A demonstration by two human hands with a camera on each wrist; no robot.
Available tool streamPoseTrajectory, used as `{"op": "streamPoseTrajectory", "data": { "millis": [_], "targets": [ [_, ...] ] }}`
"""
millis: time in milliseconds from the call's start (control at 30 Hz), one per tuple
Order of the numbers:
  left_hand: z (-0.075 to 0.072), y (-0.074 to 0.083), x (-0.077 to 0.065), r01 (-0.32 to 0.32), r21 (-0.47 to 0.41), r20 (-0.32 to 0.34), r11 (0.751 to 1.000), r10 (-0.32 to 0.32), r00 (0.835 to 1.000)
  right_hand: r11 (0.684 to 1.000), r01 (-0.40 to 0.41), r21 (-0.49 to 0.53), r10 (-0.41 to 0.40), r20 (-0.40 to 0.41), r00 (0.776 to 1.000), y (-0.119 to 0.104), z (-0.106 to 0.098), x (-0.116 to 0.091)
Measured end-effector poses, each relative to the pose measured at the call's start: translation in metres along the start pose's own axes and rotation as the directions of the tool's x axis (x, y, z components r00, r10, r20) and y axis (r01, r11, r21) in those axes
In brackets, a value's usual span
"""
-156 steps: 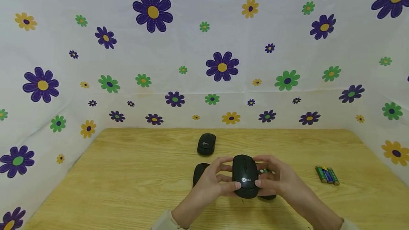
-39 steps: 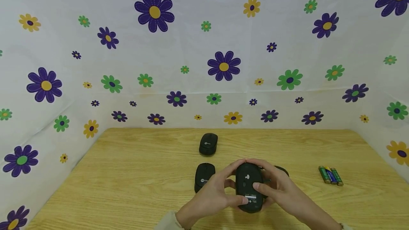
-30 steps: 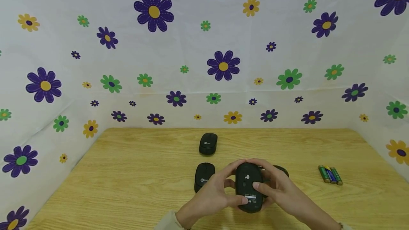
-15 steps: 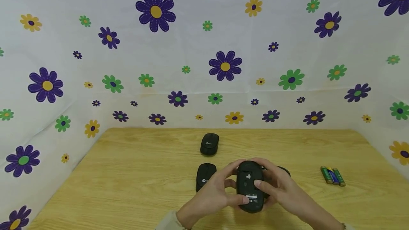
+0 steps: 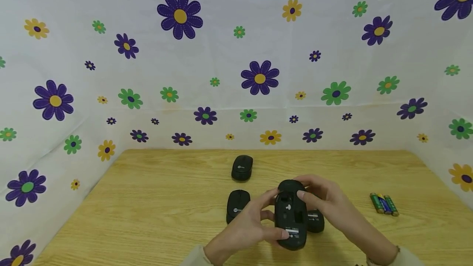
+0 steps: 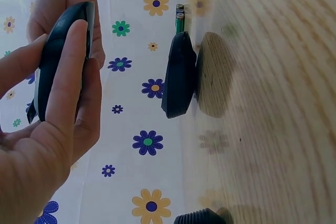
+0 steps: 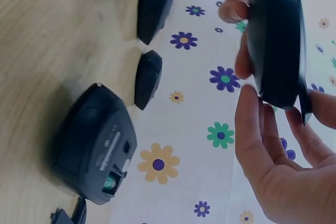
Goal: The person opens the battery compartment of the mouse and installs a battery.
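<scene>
At the near side of a wood-grain table, a person in pale sleeves lifts a black mouse clear of the surface, its underside turned up. The left hand grasps its body, thumb on the printed underside by the white label; the right hand pinches a thin dark cover between thumb and finger at the mouse's far end, though whether the piece is wholly free cannot be told. The matte base shows a white emblem, a small oval opening and a dark, uncovered recess along its right side. Just beyond, partly hidden, an upturned mouse lies on the wood, a green battery visible in its open slot. To the left sits an upright mouse, a pale logo on its back; well to the right, three batteries lie side by side. Farther back rests another logo-marked mouse, before a white backdrop of purple, green and yellow flowers.
</scene>
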State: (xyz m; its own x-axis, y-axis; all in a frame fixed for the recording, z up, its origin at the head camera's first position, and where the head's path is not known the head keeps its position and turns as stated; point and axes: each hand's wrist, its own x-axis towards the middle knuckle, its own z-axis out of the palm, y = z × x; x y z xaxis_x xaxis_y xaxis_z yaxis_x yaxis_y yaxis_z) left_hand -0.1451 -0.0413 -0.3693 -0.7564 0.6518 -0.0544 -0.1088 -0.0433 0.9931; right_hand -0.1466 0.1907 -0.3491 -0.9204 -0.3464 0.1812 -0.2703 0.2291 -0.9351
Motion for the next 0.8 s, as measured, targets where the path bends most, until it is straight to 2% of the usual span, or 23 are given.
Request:
{"op": "streamPoseTrajectory", "data": {
  "millis": [167,367,800],
  "targets": [
    [0.001,0.000,0.001,0.025,0.003,-0.013,1.000,-0.025,1.000,0.999,-0.048,0.015,0.049,-0.083,0.995,-0.004,-0.008,0.006],
    [0.001,0.000,0.002,0.002,-0.022,-0.022,1.000,-0.002,1.000,0.988,-0.098,0.119,0.109,-0.094,0.990,-0.001,-0.022,0.017],
    [0.001,0.000,0.002,0.015,-0.025,-0.033,1.000,-0.016,0.999,0.975,-0.175,0.136,0.194,-0.141,0.971,0.017,-0.050,0.042]
  ]
}}
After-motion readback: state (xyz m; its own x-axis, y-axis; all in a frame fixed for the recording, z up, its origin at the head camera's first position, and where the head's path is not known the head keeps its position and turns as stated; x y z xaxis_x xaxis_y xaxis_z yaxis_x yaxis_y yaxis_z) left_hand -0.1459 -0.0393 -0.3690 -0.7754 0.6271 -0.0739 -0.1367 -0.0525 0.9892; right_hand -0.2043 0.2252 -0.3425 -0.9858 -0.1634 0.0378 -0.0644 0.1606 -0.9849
